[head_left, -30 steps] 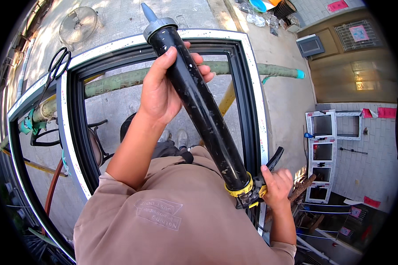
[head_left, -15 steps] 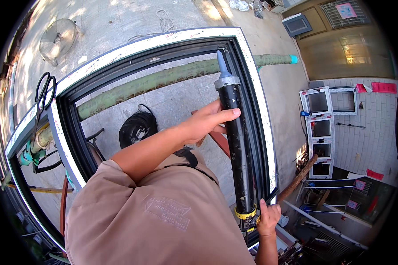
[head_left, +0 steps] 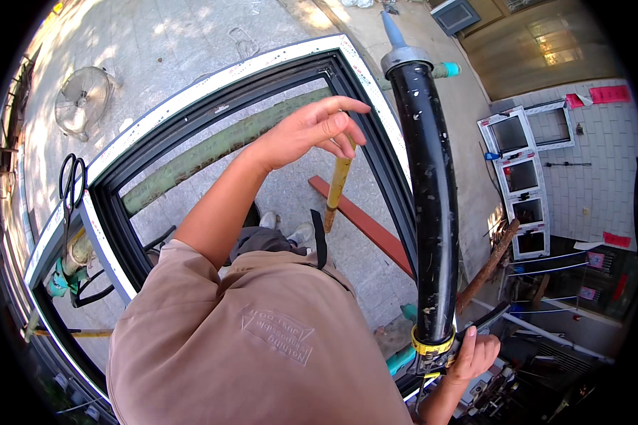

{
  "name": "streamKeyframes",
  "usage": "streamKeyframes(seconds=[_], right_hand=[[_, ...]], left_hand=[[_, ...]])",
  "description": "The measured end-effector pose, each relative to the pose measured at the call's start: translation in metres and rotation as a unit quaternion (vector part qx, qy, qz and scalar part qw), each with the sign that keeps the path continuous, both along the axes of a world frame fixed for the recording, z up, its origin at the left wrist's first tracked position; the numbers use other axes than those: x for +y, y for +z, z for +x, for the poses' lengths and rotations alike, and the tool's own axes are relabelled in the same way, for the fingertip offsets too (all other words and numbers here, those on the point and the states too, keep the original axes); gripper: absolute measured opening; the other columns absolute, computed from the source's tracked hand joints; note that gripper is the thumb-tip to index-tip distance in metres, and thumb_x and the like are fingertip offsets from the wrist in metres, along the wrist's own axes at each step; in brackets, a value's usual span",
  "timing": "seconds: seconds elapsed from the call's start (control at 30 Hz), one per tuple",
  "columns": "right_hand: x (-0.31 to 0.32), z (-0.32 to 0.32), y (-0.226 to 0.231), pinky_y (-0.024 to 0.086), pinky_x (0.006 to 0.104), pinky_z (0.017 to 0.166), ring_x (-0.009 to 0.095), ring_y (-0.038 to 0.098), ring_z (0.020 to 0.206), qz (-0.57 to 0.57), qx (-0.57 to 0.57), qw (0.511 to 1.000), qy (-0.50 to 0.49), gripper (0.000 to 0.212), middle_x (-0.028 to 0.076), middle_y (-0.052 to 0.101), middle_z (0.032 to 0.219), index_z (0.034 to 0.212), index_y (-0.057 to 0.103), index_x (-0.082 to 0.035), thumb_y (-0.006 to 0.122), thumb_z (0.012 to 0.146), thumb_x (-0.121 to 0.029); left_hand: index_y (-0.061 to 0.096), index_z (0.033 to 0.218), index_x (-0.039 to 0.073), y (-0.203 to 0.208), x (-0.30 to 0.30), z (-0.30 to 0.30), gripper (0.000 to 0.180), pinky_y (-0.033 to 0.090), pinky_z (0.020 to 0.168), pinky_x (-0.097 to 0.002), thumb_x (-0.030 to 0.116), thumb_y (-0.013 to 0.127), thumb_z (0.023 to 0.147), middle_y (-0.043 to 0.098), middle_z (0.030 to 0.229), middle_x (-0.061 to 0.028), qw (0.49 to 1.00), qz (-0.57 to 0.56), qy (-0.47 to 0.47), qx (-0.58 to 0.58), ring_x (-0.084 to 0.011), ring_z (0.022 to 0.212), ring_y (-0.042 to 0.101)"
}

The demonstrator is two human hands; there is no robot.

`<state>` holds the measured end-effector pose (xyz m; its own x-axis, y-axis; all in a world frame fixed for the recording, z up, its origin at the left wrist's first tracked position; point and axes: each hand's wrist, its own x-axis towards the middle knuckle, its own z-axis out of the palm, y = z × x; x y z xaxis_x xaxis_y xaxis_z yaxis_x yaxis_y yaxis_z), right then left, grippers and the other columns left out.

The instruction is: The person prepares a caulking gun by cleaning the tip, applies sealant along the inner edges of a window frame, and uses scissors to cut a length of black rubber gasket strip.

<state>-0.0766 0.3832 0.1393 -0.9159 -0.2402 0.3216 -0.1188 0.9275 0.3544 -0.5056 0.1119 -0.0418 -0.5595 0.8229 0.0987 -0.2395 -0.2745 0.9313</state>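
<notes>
My right hand (head_left: 473, 354) is closed around the handle of a caulking gun (head_left: 432, 191), a long black barrel with a grey cap and tapered nozzle. The gun points away from me, with yellow tape around its near end. It lies across the view over the right side of a window frame (head_left: 227, 103), dark inside with a white speckled outer face. My left hand (head_left: 319, 134) hovers above the frame's opening with fingers apart, off the barrel. Just below its fingers a yellow pole (head_left: 338, 184) shows.
A green pole (head_left: 184, 177) runs under the frame. Black-handled scissors (head_left: 71, 185) rest on the frame's left part. A reddish-brown bar (head_left: 365, 227) crosses below the opening. A fan (head_left: 82, 99) stands far left; smaller white frames (head_left: 521, 176) lean at the right wall.
My left hand has let go of the barrel and moved slightly up and left. With my right hand, the caulking gun has shifted right, its nozzle leaving the frame's far corner.
</notes>
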Motion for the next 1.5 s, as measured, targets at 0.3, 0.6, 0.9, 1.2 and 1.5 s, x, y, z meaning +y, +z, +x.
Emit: streamKeyframes(seconds=[0.3, 0.6, 0.9, 1.2, 1.5], right_hand=[[0.023, -0.002, -0.014, 0.044, 0.0463, 0.065, 0.035, 0.056, 0.069, 0.001, 0.147, 0.988, -0.056, 0.047, 0.018, 0.062, 0.084, 0.140, 0.066, 0.009, 0.073, 0.100, -0.014], [0.006, -0.007, -0.022, 0.046, 0.0454, 0.068, 0.034, 0.057, 0.071, -0.017, 0.154, 0.986, -0.067, 0.048, 0.016, 0.061, 0.084, 0.140, 0.067, 0.007, 0.075, 0.098, -0.016], [0.008, 0.005, -0.032, 0.046, 0.0441, 0.069, 0.029, 0.054, 0.067, -0.050, 0.139, 0.987, -0.068, 0.047, 0.012, 0.059, 0.079, 0.141, 0.067, 0.005, 0.074, 0.099, -0.014], [-0.007, 0.010, -0.045, 0.046, 0.0445, 0.068, 0.030, 0.056, 0.067, -0.112, 0.095, 0.988, -0.039, 0.039, 0.011, 0.059, 0.078, 0.137, 0.068, 0.000, 0.071, 0.101, -0.016], [-0.040, 0.011, -0.068, 0.047, 0.0401, 0.068, 0.024, 0.057, 0.068, -0.158, 0.019, 0.987, 0.004, 0.038, 0.004, 0.056, 0.076, 0.131, 0.074, -0.008, 0.067, 0.093, -0.008]], left_hand=[[0.027, 0.170, -0.004, -0.039, 0.044, -0.042, 0.081, 0.061, 0.083, -0.0328, 0.023, 0.069, 0.106, 0.076, 0.104, -0.0109, 0.940, -0.207, 0.256, 0.091, -0.0164, 0.087, 0.074], [0.039, 0.161, -0.006, -0.041, 0.065, -0.052, 0.071, 0.062, 0.070, -0.0322, 0.015, 0.072, 0.102, 0.074, 0.097, -0.0096, 0.903, -0.251, 0.332, 0.110, -0.0159, 0.079, 0.074], [0.069, 0.085, 0.002, -0.042, 0.047, -0.021, 0.037, 0.057, 0.070, -0.0353, 0.035, 0.077, 0.100, 0.074, 0.078, -0.0111, 0.883, -0.300, 0.349, 0.091, -0.0182, 0.073, 0.074], [0.069, 0.127, 0.001, -0.020, 0.025, 0.043, 0.051, 0.061, 0.085, -0.0375, 0.049, 0.057, 0.114, 0.074, 0.112, -0.0092, 0.993, -0.102, 0.014, -0.052, -0.0182, 0.098, 0.073], [0.054, 0.148, -0.002, -0.008, 0.034, -0.005, 0.055, 0.060, 0.094, -0.0441, 0.030, 0.063, 0.104, 0.079, 0.109, -0.0203, 0.911, -0.309, 0.226, 0.154, -0.0320, 0.106, 0.077]])
